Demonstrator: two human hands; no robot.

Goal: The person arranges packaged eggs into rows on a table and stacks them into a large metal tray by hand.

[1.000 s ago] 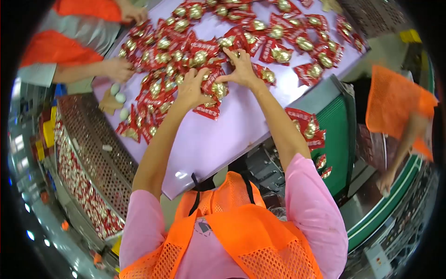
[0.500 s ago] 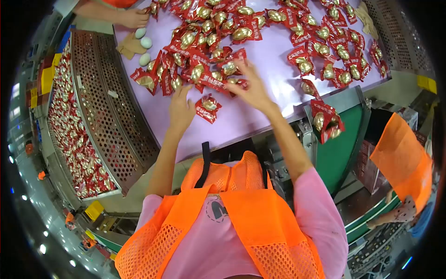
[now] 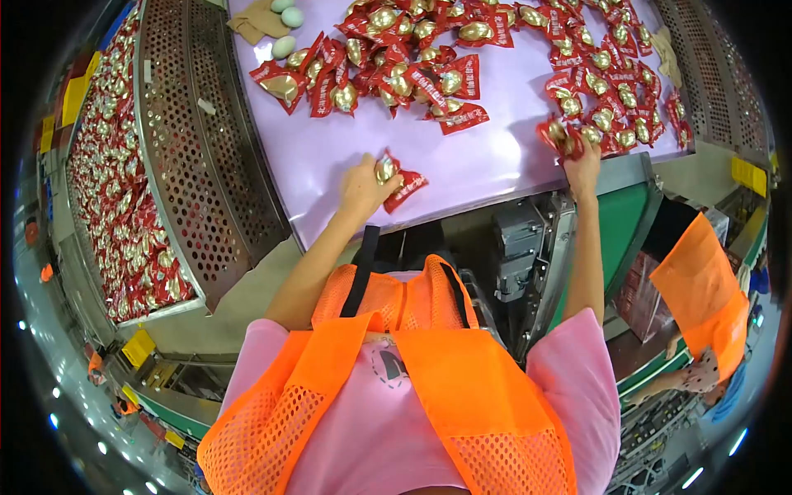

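On the pale lilac table, my left hand (image 3: 363, 188) is closed on the edge of a red-and-gold packet (image 3: 402, 188) with an egg-shaped bulge. My right hand (image 3: 583, 169) has its fingers wrapped round a red-and-gold packet (image 3: 558, 139) near the table's front right edge; a second one may be in the same grasp. A loose pile of similar packets (image 3: 396, 82) lies beyond my left hand. Another group of packets (image 3: 610, 103) spreads just past my right hand.
Left of the table (image 3: 462, 169) runs a perforated metal chute (image 3: 194, 157), with a bin of packets (image 3: 124, 190) beyond it. Pale green eggs (image 3: 284, 47) lie beside a tan cloth (image 3: 257, 21). A green conveyor (image 3: 615, 219) drops away at the right. Another person's orange vest (image 3: 701, 285) shows there.
My right hand has swung right, from the pile to the packets by the conveyor. My left hand has come nearer and closed on the single packet. Packets that were above the conveyor are gone.
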